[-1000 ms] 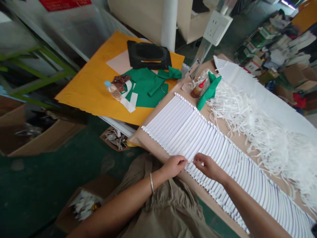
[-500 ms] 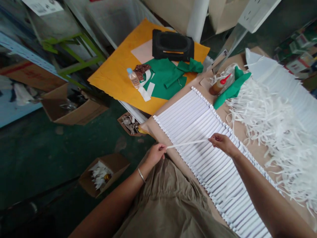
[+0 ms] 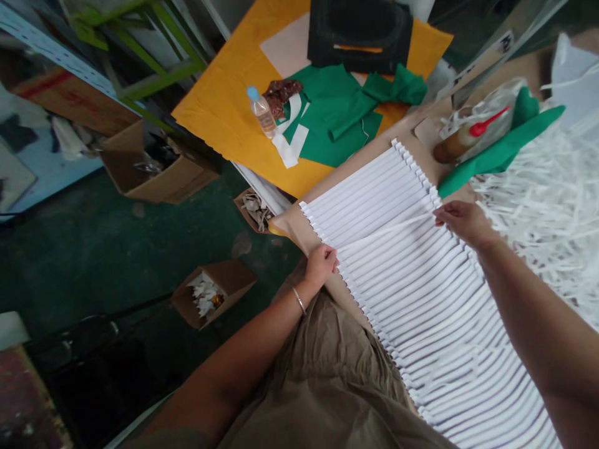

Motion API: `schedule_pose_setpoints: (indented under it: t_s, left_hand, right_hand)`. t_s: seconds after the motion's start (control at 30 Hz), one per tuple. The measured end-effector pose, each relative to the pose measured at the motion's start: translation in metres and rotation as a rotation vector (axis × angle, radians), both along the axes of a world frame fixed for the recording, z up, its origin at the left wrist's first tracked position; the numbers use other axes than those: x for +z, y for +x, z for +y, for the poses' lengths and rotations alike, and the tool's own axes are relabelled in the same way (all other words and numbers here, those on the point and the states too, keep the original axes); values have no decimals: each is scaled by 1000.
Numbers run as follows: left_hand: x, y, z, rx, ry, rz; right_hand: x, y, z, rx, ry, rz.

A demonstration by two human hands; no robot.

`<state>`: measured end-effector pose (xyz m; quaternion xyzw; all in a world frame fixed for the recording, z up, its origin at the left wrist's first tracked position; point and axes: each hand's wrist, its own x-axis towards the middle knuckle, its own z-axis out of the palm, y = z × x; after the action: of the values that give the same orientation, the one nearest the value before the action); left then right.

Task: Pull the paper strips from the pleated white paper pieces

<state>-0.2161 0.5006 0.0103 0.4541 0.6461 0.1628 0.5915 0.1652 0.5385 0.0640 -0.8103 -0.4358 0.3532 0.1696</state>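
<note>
A long row of overlapping white paper strips (image 3: 402,274) lies on a brown board (image 3: 290,226) before me. One thin white strip (image 3: 384,232) stretches across the row, lifted slightly. My left hand (image 3: 321,265) pinches its near end at the board's edge. My right hand (image 3: 461,221) pinches its far end at the row's other side. A silver bracelet sits on my left wrist.
A heap of loose white strips (image 3: 552,212) fills the right. A glue bottle with red cap (image 3: 463,134) and green cloth (image 3: 500,153) lie behind the row. An orange sheet (image 3: 219,112) holds a water bottle (image 3: 262,112) and green fabric (image 3: 337,118). Cardboard boxes (image 3: 213,296) stand on the floor.
My hands began close together at the row's near edge, then drew apart, the right hand pulling one strip away across the row. The view swung left and down.
</note>
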Motion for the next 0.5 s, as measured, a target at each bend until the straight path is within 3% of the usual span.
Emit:
schedule_pose_setpoints:
  t_s: [0.23,0.5]
  left_hand:
    - [-3,14,1,34,17,84]
    - [-8,14,-1,37,40,135]
  right_hand:
    - [-13,8,39,23,13,-105]
    - [-33,11,52,69,14,-195]
